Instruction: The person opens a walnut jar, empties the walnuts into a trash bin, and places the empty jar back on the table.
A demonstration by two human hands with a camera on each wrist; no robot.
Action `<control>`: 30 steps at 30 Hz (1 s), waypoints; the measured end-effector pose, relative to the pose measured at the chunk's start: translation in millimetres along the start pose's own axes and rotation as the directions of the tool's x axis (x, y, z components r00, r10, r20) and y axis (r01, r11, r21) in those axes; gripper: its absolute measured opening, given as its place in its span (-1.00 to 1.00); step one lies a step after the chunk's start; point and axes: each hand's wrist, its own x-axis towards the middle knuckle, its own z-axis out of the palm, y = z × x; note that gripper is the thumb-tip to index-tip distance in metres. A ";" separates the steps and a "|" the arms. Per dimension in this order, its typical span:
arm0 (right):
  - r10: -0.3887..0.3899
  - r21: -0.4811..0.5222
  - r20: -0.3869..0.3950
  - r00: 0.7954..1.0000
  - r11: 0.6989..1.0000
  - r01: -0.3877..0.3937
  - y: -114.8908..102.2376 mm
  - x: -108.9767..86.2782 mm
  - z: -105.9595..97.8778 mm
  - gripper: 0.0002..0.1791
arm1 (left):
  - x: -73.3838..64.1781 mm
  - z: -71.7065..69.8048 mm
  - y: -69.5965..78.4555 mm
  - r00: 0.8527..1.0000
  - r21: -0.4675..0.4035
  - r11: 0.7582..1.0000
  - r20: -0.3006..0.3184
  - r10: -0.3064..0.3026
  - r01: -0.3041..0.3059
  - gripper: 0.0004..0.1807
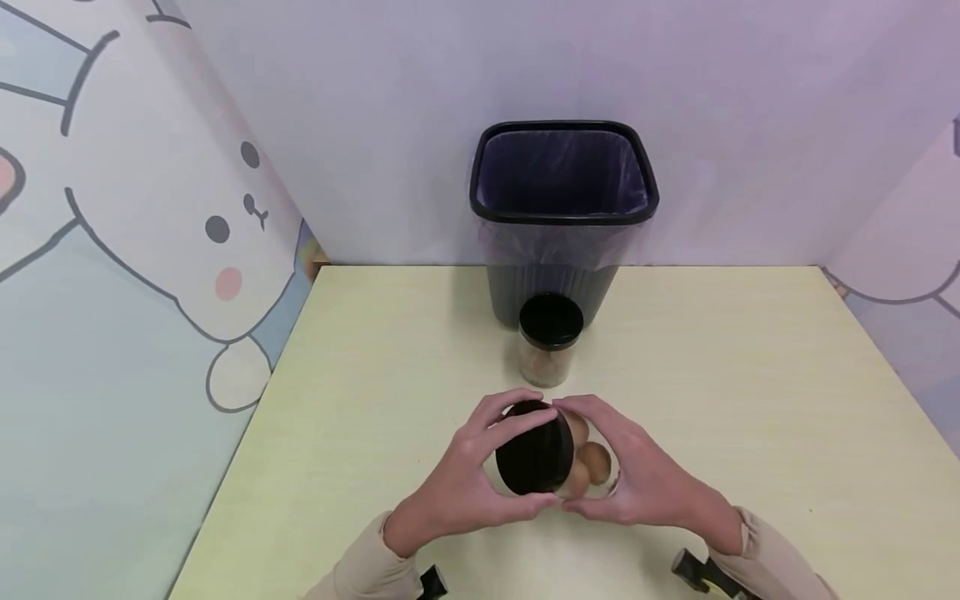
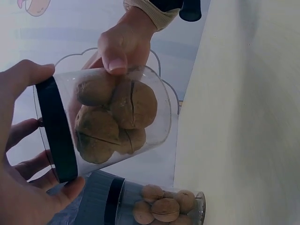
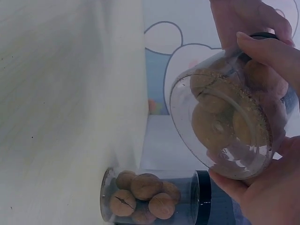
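Observation:
A clear jar of walnuts with a black lid is held tilted above the table by both hands. My left hand curls its fingers and thumb around the lid end. Around the clear body, near the base, my right hand grips with thumb and fingers. Several walnuts show through the wall. Seen from the right wrist, the round glass-like base faces the camera. Just beyond the hands a second lidded jar stands upright, also holding several walnuts.
Behind the second jar stands a dark bin with a plastic liner, close to the back wall. The pale table extends to both sides. Cartoon figures decorate the side walls.

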 end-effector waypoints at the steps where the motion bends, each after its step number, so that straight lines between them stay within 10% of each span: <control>1: -0.008 0.003 -0.005 1.000 1.000 0.008 -1.2 1.1 -1.0 0.01 | 0.1 -0.4 -0.3 1.000 0.004 1.000 0.000 0.010 -0.010 -0.20; 15: -0.071 -0.019 -0.083 0.994 0.997 0.069 -29.4 18.0 -9.2 0.00 | 1.7 -5.3 -5.8 0.993 0.069 0.990 0.002 0.120 -0.120 -0.22; 30: -0.104 -0.185 -0.176 0.979 0.980 0.071 -1.6 -2.7 1.3 -0.13 | 6.7 1.0 3.0 0.994 0.142 0.989 -0.094 0.059 -0.045 -0.27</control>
